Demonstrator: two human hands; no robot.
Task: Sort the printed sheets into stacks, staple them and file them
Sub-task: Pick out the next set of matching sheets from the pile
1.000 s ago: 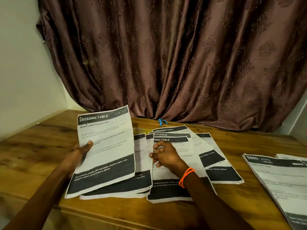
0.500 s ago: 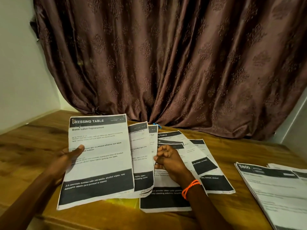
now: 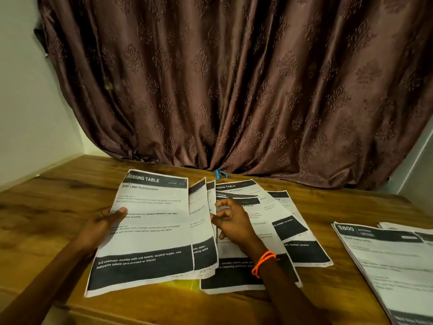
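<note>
Gripping the white printed "Dressing Table" sheets near the wooden bench's front edge, the left hand has raised them upright. The right hand's curled fingers now pinch the rear sheets, suggesting one stack is being gathered.

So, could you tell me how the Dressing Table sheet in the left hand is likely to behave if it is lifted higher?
The Dressing Table sheet, thin paper, probably droops. The left hand pinches one edge only, so the far side likely sags.
</note>
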